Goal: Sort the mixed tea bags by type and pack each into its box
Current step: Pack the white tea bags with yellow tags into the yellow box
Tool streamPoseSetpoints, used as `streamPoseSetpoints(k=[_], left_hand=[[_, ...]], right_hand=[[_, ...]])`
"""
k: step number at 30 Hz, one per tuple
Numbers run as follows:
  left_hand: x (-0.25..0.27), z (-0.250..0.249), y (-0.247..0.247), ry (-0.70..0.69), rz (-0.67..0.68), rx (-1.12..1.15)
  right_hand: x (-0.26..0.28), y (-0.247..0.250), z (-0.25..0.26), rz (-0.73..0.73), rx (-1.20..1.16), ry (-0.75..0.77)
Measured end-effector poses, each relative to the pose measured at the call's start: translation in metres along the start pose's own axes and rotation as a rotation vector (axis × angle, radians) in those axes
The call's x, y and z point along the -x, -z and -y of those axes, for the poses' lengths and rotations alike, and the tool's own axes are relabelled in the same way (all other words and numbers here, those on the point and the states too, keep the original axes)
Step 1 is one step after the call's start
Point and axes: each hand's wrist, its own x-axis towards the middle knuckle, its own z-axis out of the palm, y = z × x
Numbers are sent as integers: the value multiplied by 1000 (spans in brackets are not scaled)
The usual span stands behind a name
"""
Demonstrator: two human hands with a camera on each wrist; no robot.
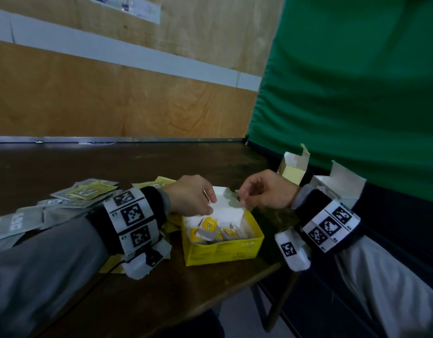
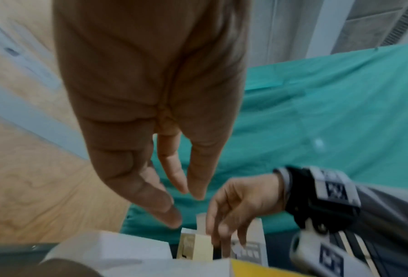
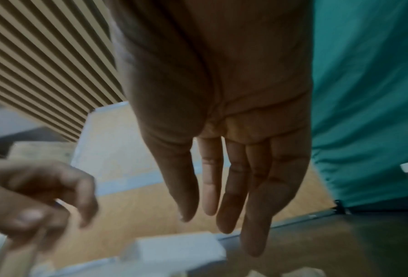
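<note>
An open yellow tea box (image 1: 220,252) stands near the table's front edge, with several yellow-tagged tea bags (image 1: 209,226) inside and its white lid flap (image 1: 226,207) raised. My left hand (image 1: 206,202) rests with loosely straight fingers on the flap's left side and holds nothing. The left wrist view shows this hand (image 2: 176,198) with nothing in it. My right hand (image 1: 244,198) hovers at the flap's right edge with its fingertips pointing down. In the right wrist view its fingers (image 3: 231,196) hang straight and hold nothing. Loose grey and yellow-green sachets (image 1: 83,193) lie piled to the left.
A pale-yellow open box (image 1: 293,172) and a white open box (image 1: 342,186) stand at the back right against a green cloth (image 1: 356,93). A wooden wall (image 1: 113,106) closes the back. The table edge (image 1: 235,289) runs just in front of the yellow box.
</note>
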Motion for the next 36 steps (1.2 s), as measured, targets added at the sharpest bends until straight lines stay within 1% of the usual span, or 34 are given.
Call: streamPoseSetpoints(k=[1,4,5,6,7,8,10,12,14,17,20,22,25,27,29,31,34,36], left_hand=[[0,3,5,-10,-40,4],[2,13,22,-2,-108,185],[3,15,25,4,-125,215],[2,19,25,11,-136,200],[2,22,25,12,-132,136],[2,25,23,3,-104,23],[1,28,12,-38,14,-188],[0,29,0,-82,122,-271],[-1,32,-7,-116,136,-291],[-3,36,-11,-163,88,-246],[-8,39,-13,-159,110,-264],[-10,40,-14,-148,109,-296],[-11,36,-12,-122,100,-275],[-12,29,-8,-90,56,-229],[-14,20,-3,-67,-1,-146],[-17,9,2,-59,-68,-23],[-20,-6,4,-71,-163,201],[-23,-13,1,-58,-151,326]], right_hand=[[-5,3,-6,-17,31,-21],[-27,8,-30,-39,161,-149],[-36,8,-38,-18,230,-204],[-45,5,-45,32,304,-245],[-53,1,-52,105,363,-268],[-60,-4,-55,183,401,-277],[-71,-12,-61,276,365,-290],[-79,-14,-66,319,327,-293],[-81,-12,-70,305,343,-290],[-80,-11,-77,179,301,-247],[-75,-10,-82,120,288,-254],[-70,-7,-84,74,182,-239],[-57,3,-81,-117,-253,-195],[-46,12,-68,-198,-467,-173],[-35,19,-54,-195,-674,-173],[-24,22,-38,-152,-845,-151],[-6,17,-12,-57,-962,-115],[0,10,0,-6,-1008,-96]])
